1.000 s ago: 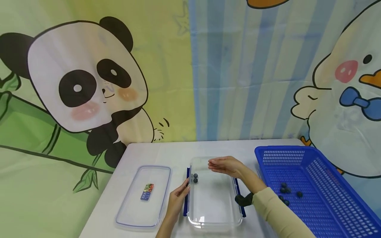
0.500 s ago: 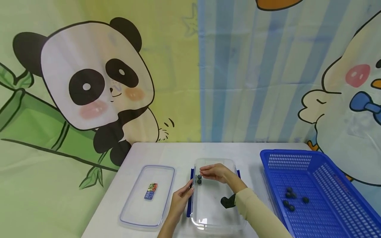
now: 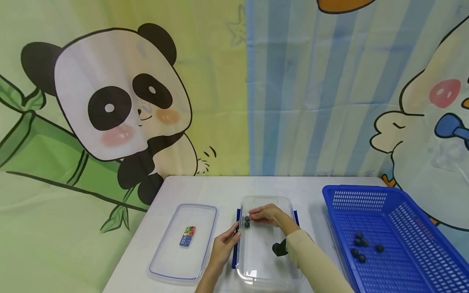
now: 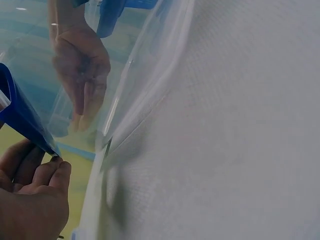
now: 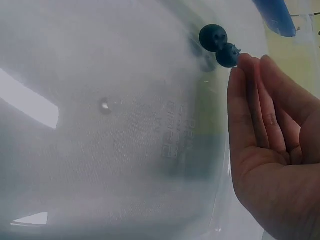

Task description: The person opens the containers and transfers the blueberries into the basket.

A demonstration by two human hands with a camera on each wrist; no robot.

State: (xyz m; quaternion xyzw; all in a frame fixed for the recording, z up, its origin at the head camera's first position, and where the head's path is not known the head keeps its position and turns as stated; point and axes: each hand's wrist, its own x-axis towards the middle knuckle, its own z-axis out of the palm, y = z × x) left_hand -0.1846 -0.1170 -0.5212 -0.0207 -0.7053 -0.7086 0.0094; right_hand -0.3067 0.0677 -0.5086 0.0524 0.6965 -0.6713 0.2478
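Observation:
A clear plastic food container (image 3: 261, 244) with blue side latches stands in front of me. My left hand (image 3: 221, 247) grips its left side, fingers and thumb at the blue latch (image 4: 25, 117). Inside, two blueberries (image 3: 247, 221) sit side by side along the left wall. My right hand (image 3: 269, 214) reaches in, its gathered fingertips against or right beside the nearer blueberry (image 5: 227, 55) in the right wrist view. Whether something sits between those fingertips is hidden. Through the clear wall, the right hand (image 4: 82, 75) also shows in the left wrist view.
A clear lid (image 3: 172, 260) with a blue-edged rim and a printed label (image 3: 187, 236) lies left of the container. On the right is a blue perforated basket (image 3: 406, 244) with several blueberries (image 3: 360, 240). A cartoon curtain (image 3: 216, 89) hangs behind the white table (image 3: 220, 187).
My right hand has come down and left into the container, up to the two blueberries, and then stays there. The left hand keeps its place on the latch. The head view has shifted slightly.

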